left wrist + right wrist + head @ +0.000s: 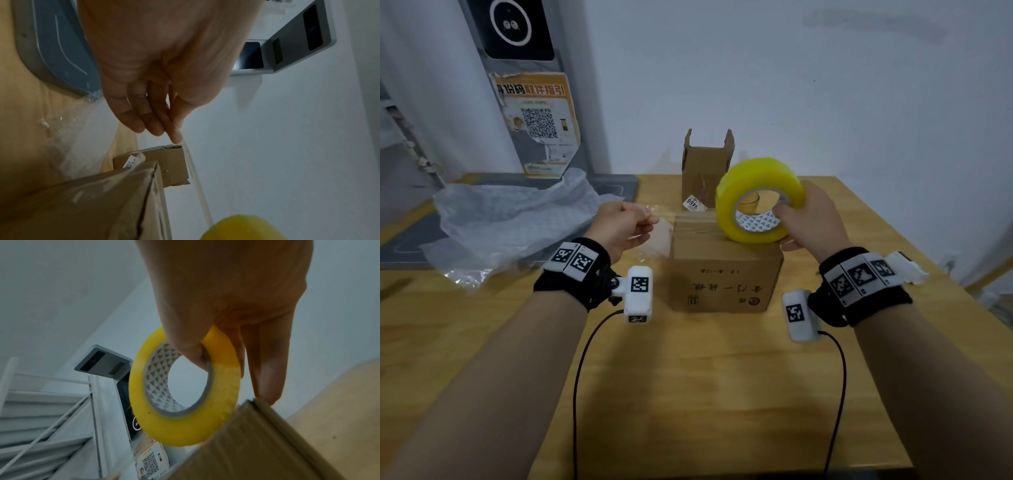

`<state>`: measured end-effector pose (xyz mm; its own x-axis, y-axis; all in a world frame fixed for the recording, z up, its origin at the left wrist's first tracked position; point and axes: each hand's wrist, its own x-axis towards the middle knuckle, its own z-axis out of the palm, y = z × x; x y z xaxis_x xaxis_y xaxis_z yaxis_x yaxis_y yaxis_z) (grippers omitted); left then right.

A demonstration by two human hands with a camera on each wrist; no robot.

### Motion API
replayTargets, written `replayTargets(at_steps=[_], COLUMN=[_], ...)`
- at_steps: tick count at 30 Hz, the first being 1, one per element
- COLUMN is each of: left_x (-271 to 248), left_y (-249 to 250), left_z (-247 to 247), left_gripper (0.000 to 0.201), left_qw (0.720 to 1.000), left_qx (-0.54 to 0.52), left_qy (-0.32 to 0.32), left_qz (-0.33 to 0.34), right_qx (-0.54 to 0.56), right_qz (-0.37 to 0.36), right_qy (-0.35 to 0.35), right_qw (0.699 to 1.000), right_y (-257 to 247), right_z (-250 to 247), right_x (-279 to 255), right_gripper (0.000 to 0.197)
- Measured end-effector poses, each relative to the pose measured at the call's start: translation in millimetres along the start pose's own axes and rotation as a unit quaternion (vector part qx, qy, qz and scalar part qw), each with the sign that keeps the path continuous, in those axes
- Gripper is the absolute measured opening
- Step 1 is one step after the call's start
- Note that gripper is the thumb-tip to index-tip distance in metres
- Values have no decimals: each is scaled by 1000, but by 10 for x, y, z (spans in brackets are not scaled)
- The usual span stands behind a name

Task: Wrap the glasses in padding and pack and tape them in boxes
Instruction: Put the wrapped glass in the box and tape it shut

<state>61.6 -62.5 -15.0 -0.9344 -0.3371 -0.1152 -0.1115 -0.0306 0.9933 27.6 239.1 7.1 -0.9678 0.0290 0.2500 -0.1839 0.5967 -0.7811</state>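
Bubble wrap (pixel 510 219) sits unused at 9 o'clock; left hand (pixel 619 226) pinches the pulled tape end; closed box (pixel 722 274) at centre, half taped I'd guess; right hand (pixel 811 219) grips the tape roll (pixel 756 198) on top; second box (pixel 707 164) at 12 open, unpacked.

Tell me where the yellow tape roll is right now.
In the head view, the yellow tape roll is right of centre, gripped by the right hand above the closed cardboard box, in front of the smaller open box.
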Motion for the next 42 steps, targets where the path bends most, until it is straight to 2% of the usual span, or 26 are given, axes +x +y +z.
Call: replayTargets(at_steps=[7, 10, 14, 16, 18, 22, 26, 30, 35, 38, 42], left_x=[17, 36, 72, 87, 113, 192, 179, 134, 129, 130, 131], left_y=[-17, -10, 7, -35, -147, -381, -470, -590, -714, -741, -802], left_z=[-21, -119, -202, -194, -196, -168, -124, -105, -71, -19, 65], left_gripper=[18, 20, 11, 9, 7, 17, 15, 5, 16, 11, 15], left_qw=[998, 998, 999, 999, 999, 999, 999, 999, 998, 998, 998], left_qx=[51, 42, 28, 26, 19, -8, -23, -22, -39, -40, -13], left_qy=[15, 48, 45, 47, 45, 24, 12, 17, 15, 21, 17], left_qz=[14, 10, 13, 11, -6, -40, -32, -31, -47, -49, -56], right_qx=[-103, -171, -227, -202, -157, -38, 32, 23, 11, 15, 20], right_qz=[-27, -45, -44, -44, -13, 63, 76, 60, 48, 43, 39], right_qy=[9, 49, 71, 81, 78, 25, 4, 3, 4, 5, 8], right_qw=[994, 983, 970, 975, 984, 997, 997, 998, 999, 999, 999], right_y=[-161, -157, -197, -206, -164, -27, 16, -6, -22, -16, -13], right_z=[-78, -147, -195, -165, -106, -11, -17, -3, 6, 3, 16], right_x=[21, 54, 58, 22, -22, -55, -48, -47, -46, -60, -63], right_gripper=[19, 36, 52, 53, 50, 28, 32, 27, 24, 24, 24])
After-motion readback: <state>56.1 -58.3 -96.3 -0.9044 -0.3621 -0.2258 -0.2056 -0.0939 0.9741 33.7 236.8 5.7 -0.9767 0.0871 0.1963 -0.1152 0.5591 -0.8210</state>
